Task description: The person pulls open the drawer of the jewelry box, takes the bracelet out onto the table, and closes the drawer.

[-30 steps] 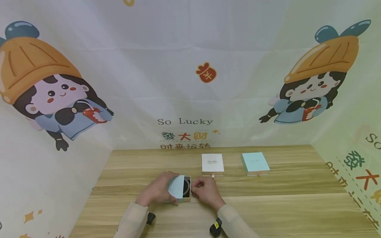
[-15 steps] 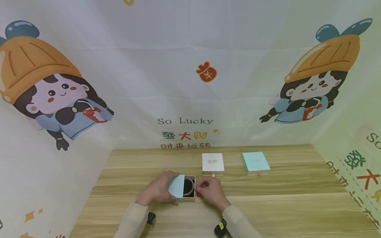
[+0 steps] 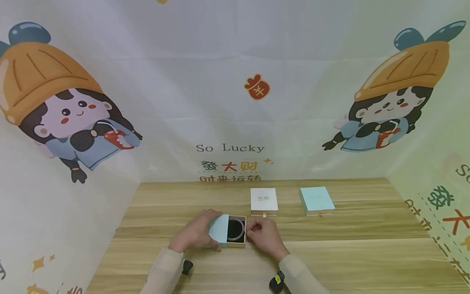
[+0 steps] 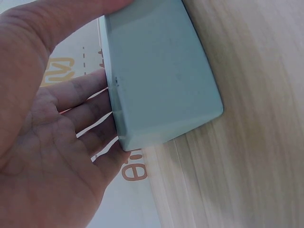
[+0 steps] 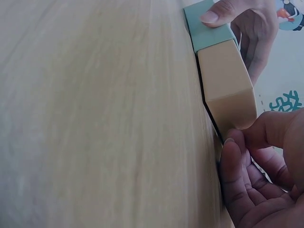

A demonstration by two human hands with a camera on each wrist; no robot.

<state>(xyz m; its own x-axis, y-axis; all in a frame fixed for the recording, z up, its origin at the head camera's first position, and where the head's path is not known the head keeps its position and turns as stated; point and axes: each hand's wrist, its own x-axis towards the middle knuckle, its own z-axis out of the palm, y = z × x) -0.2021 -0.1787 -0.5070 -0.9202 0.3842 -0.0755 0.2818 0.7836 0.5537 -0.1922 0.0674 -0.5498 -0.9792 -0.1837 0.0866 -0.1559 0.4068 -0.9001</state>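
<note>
So the left hand (image 3: 196, 230) has a solid grip on the cover (image 3: 219, 230), a pale blue shell lying flat on the table (image 3: 349, 255). Thumb's pressed on the near side, fingers are against the far side, and the left wrist view shows a gap between palm and cover.

The tray (image 3: 236, 245) sticks out of the cover on the right, part of it inside, so the two sit in one line. It's tan outside with a dark lining, and there's a greyish bangle (image 3: 242, 230) lying in it, most of the ring in plain sight.

Right hand (image 3: 265, 236) is at the tray's outer end, thumb and fingertips pinched together right against it. Whatever bit is between those fingertips is hidden, even in the right wrist view. The other fingers are curled in loosely.

Behind the right hand there's a white box (image 3: 264, 199) with small dark print on top and a little pinkish tab at the front. Further right, well apart from the hands, a blue box (image 3: 317, 199) sits slightly turned. Table's wood-grain, and the backdrop (image 3: 183, 94) is a pale cloth with cartoon kids in orange hats and "So Lucky" printed on it.
</note>
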